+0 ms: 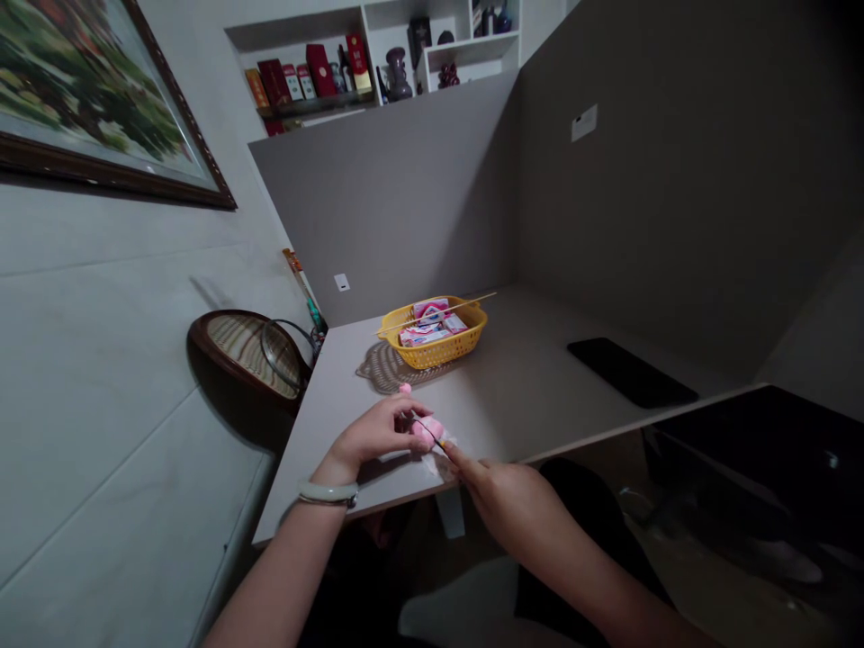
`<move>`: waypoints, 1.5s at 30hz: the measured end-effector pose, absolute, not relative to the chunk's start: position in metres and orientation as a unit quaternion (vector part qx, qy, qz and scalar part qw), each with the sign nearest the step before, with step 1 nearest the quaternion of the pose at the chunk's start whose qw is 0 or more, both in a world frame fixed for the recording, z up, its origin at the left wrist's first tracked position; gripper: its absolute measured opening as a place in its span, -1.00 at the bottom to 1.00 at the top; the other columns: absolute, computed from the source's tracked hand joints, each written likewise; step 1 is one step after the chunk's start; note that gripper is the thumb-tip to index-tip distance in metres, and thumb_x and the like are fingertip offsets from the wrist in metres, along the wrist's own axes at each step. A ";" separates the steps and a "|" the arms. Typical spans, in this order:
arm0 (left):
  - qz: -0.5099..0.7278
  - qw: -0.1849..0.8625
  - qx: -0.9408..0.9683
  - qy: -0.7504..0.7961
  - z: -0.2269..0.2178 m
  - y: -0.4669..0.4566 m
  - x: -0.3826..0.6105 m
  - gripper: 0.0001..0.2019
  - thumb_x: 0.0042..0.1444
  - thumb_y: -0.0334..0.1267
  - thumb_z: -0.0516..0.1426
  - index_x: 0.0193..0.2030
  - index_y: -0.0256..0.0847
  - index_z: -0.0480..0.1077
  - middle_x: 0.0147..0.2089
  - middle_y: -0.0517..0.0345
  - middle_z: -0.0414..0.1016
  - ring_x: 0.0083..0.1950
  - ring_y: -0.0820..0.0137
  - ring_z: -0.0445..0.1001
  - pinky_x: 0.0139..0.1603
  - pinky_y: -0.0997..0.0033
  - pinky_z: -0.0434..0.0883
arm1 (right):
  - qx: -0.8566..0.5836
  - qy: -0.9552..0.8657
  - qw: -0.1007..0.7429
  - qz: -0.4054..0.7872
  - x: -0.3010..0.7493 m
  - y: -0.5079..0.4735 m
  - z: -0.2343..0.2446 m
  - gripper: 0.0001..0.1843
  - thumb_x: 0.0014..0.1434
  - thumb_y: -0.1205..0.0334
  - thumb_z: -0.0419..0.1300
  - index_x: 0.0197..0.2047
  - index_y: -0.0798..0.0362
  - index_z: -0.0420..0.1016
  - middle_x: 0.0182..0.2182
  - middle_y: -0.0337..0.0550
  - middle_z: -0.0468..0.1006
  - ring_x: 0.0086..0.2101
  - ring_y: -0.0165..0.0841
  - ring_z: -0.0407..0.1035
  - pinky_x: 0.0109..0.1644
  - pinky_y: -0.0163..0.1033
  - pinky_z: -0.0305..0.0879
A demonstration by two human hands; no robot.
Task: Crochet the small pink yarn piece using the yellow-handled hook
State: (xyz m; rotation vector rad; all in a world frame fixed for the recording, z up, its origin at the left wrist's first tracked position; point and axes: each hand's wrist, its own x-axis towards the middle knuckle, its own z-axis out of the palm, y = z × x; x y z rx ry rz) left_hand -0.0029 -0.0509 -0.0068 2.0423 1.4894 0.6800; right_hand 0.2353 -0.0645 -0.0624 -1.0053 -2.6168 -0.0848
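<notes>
The left hand (374, 430), a smooth pale stone bangle (328, 492) at its wrist, curls half closed around a soft pink lump (424, 436) — fuzzy, perhaps felted wool, though it's hard to tell at this size — just above crinkled clear film (437, 465) on the matte grey desk (513, 396). The right hand (503, 495) pinches a thin dark needle (436, 438) nearly shut, its tip in the lump. A tiny pink ball (405, 388) sits just past the left fingertips — farther off, a yellow lattice plastic basket (432, 358) holds printed cardboard boxes (425, 328)
</notes>
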 end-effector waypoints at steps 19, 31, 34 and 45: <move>0.263 0.285 0.739 0.552 -0.007 -0.052 -0.002 -0.58 -0.06 -0.15 0.34 -0.03 -0.22 0.54 -0.09 0.07 0.56 -0.09 0.28 0.46 -0.07 0.33 0.37 | -0.329 -0.927 0.178 0.016 0.251 -0.069 -0.052 -0.29 0.19 0.51 0.05 0.39 0.01 0.18 -0.38 -0.17 0.66 -0.48 -0.31 0.52 -0.51 -0.31 0.15; 0.264 0.286 0.738 0.552 -0.011 -0.049 -0.001 -0.55 -0.10 -0.13 0.36 -0.03 -0.22 0.54 -0.11 0.07 0.56 -0.14 0.30 0.46 -0.12 0.34 0.37 | -0.334 -0.930 0.155 0.002 0.254 -0.069 -0.044 -0.31 0.21 0.47 0.07 0.39 -0.03 0.19 -0.37 -0.17 0.66 -0.47 -0.27 0.54 -0.52 -0.30 0.14; 0.258 0.297 0.735 0.552 -0.011 -0.050 -0.002 -0.53 -0.10 -0.11 0.35 -0.01 -0.22 0.53 -0.15 0.08 0.56 -0.17 0.32 0.46 -0.15 0.34 0.38 | -0.319 -0.930 0.177 0.042 0.268 -0.074 -0.043 -0.31 0.19 0.53 0.02 0.37 -0.03 0.23 -0.28 -0.16 0.67 -0.39 -0.31 0.56 -0.42 -0.31 0.24; 0.268 0.321 0.714 0.562 -0.010 -0.052 0.000 -0.53 -0.13 -0.18 0.36 -0.02 -0.24 0.53 -0.17 0.09 0.56 -0.19 0.33 0.45 -0.18 0.37 0.36 | -0.322 -0.931 0.171 0.032 0.260 -0.070 -0.046 -0.30 0.20 0.51 0.03 0.38 -0.03 0.19 -0.34 -0.15 0.67 -0.44 -0.32 0.54 -0.46 -0.33 0.21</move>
